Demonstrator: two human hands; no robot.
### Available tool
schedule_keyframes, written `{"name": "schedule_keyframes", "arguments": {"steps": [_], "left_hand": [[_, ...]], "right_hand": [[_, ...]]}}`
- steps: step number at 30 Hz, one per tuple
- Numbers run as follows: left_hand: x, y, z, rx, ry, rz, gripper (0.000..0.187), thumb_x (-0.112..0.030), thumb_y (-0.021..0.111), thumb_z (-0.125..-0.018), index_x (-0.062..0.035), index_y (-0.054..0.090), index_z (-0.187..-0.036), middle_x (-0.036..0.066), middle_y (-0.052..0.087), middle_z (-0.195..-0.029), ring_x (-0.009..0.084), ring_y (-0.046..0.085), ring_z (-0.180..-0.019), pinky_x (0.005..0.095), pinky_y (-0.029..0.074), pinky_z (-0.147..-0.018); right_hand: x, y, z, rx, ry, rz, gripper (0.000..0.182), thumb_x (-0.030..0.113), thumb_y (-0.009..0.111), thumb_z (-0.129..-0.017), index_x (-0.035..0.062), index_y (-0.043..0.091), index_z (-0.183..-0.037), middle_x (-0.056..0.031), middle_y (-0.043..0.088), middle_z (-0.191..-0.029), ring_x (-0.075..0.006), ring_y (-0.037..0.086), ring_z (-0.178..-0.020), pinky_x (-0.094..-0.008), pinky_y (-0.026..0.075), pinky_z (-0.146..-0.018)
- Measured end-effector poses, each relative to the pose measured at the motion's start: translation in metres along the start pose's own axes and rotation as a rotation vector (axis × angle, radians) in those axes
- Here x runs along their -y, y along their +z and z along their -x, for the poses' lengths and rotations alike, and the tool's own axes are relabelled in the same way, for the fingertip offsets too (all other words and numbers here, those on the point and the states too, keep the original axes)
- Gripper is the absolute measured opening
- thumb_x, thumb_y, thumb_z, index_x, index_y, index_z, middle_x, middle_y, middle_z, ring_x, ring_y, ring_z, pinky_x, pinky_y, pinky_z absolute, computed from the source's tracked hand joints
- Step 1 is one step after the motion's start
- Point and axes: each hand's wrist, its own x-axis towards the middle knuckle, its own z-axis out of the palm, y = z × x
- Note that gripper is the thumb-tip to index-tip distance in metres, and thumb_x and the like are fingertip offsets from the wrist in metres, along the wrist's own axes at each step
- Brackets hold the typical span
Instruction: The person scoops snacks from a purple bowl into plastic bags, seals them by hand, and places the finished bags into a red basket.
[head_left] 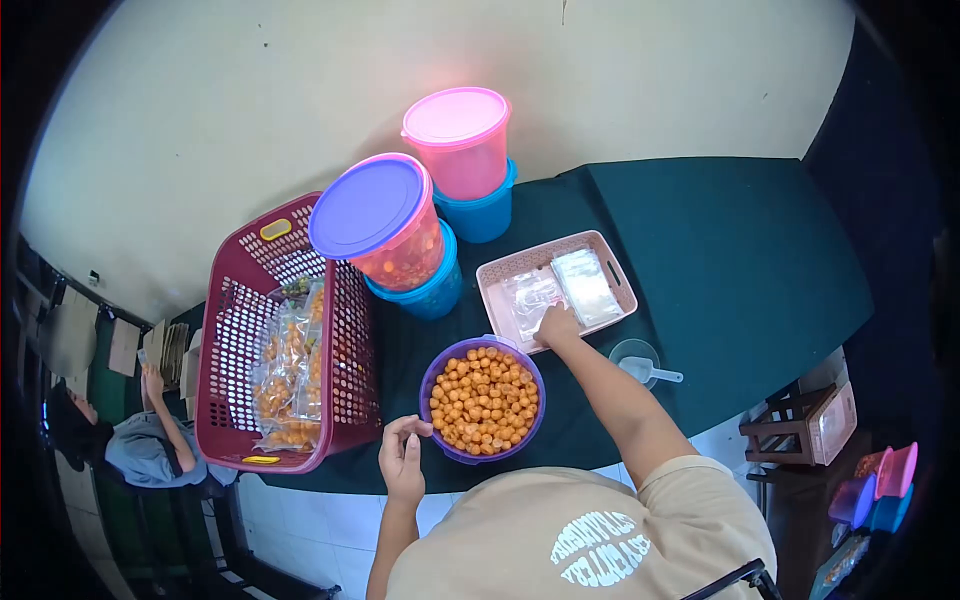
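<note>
My right hand [558,325] reaches into a pink tray [627,301], its fingers on clear plastic bags [530,297] at the tray's left side; the fingertips are too small to make out fully. Beside those lies a thicker stack of clear bags [587,287]. My left hand [405,450] is raised left of a purple tub [428,372], fingers apart and slightly curled, holding nothing. Round orange snacks [483,400] fill the tub. Right of it, a white scoop [650,371] rests in a small clear bowl [628,350].
A maroon basket [350,370] holds filled snack bags [290,375] at left. Lidded pink containers [470,165] [405,265] stand on blue ones [478,218] [430,290] behind. Another person [150,440] is at far left. A wooden stool [785,430] stands at right.
</note>
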Motion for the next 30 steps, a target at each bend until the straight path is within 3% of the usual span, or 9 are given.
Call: {"name": "schedule_keyframes", "arguments": {"steps": [4, 5, 7, 9, 12, 19, 22, 27, 30], "left_hand": [[0.002, -0.006, 0.012, -0.021, -0.021, -0.002, 0.024, -0.015, 0.046, -0.098, 0.0008, 0.051, -0.116, 0.01, 0.06, -0.097, 0.0169, 0.057, -0.09, 0.0321, 0.046, -0.086], [0.002, -0.007, 0.017, -0.037, -0.054, 0.032, 0.022, -0.013, 0.047, -0.098, 0.001, 0.052, -0.115, 0.01, 0.061, -0.097, 0.0166, 0.057, -0.091, 0.0313, 0.046, -0.086], [0.002, -0.007, 0.02, -0.063, -0.089, 0.065, 0.021, -0.011, 0.047, -0.098, 0.0013, 0.054, -0.114, 0.01, 0.061, -0.096, 0.0164, 0.057, -0.092, 0.0305, 0.046, -0.086], [-0.001, -0.006, 0.024, -0.05, -0.129, 0.097, 0.022, -0.011, 0.047, -0.098, 0.0016, 0.053, -0.115, 0.01, 0.061, -0.099, 0.017, 0.058, -0.093, 0.0312, 0.046, -0.088], [-0.008, 0.004, 0.018, 0.005, -0.267, 0.174, 0.025, -0.011, 0.048, -0.098, 0.0021, 0.052, -0.119, 0.011, 0.062, -0.104, 0.0184, 0.058, -0.098, 0.0322, 0.046, -0.091], [-0.031, 0.047, -0.015, 0.279, -0.367, 0.404, 0.044, -0.021, 0.059, -0.095, 0.0028, 0.047, -0.13, 0.014, 0.059, -0.118, 0.0214, 0.058, -0.108, 0.0369, 0.042, -0.1], [-0.047, 0.073, -0.023, 0.209, -0.275, 0.456, 0.044, -0.022, 0.064, -0.092, 0.0016, 0.05, -0.126, 0.013, 0.059, -0.117, 0.0199, 0.058, -0.107, 0.0346, 0.044, -0.097], [-0.051, 0.08, -0.035, 0.046, -0.357, 0.401, 0.023, -0.017, 0.06, -0.095, 0.0001, 0.059, -0.11, 0.008, 0.066, -0.098, 0.0134, 0.065, -0.087, 0.0273, 0.054, -0.073], [-0.049, 0.081, -0.034, 0.006, -0.383, 0.417, 0.026, -0.017, 0.059, -0.095, 0.0011, 0.056, -0.114, 0.009, 0.065, -0.101, 0.0134, 0.064, -0.086, 0.0282, 0.053, -0.075]], "right_hand": [[-0.009, -0.024, 0.021, -0.099, -0.003, -0.366, 0.024, 0.021, 0.065, -0.085, -0.002, 0.067, -0.094, -0.0144, 0.063, -0.115, -0.0293, 0.055, -0.117, -0.0366, 0.048, -0.094], [-0.015, -0.031, 0.029, -0.099, -0.007, -0.368, 0.024, 0.021, 0.065, -0.085, -0.002, 0.067, -0.094, -0.0144, 0.063, -0.115, -0.0293, 0.055, -0.117, -0.0366, 0.048, -0.094], [-0.031, -0.04, 0.051, -0.283, -0.226, -1.051, 0.017, 0.014, 0.059, -0.09, 0.0011, 0.064, -0.1, -0.0125, 0.064, -0.114, -0.0283, 0.06, -0.109, -0.0395, 0.048, -0.095], [-0.035, -0.062, 0.092, 0.067, -0.331, -2.121, 0.018, 0.018, 0.06, -0.093, 0.0032, 0.061, -0.103, -0.0131, 0.064, -0.114, -0.0265, 0.06, -0.108, -0.0433, 0.047, -0.095], [-0.039, -0.093, 0.149, 0.292, -0.571, -2.166, 0.025, 0.022, 0.061, -0.093, 0.004, 0.059, -0.111, -0.0117, 0.064, -0.113, -0.0235, 0.061, -0.108, -0.0426, 0.047, -0.096], [-0.025, -0.112, 0.221, 0.457, -0.595, -2.057, 0.024, 0.02, 0.061, -0.094, 0.0018, 0.059, -0.11, -0.0107, 0.067, -0.106, -0.0197, 0.064, -0.101, -0.0369, 0.05, -0.089], [-0.015, -0.116, 0.243, 0.495, -0.518, -1.935, 0.022, 0.018, 0.06, -0.095, 0.0021, 0.059, -0.11, -0.0104, 0.067, -0.105, -0.0176, 0.064, -0.099, -0.0332, 0.052, -0.085], [-0.01, -0.113, 0.266, 0.495, -0.411, -1.876, 0.024, 0.022, 0.058, -0.096, 0.0025, 0.06, -0.11, -0.0081, 0.065, -0.105, -0.0169, 0.065, -0.095, -0.0347, 0.054, -0.085], [-0.015, -0.109, 0.27, 0.552, -0.402, -1.835, 0.024, 0.021, 0.057, -0.097, 0.0016, 0.06, -0.11, -0.0085, 0.065, -0.104, -0.0176, 0.064, -0.097, -0.0359, 0.055, -0.085]]}}
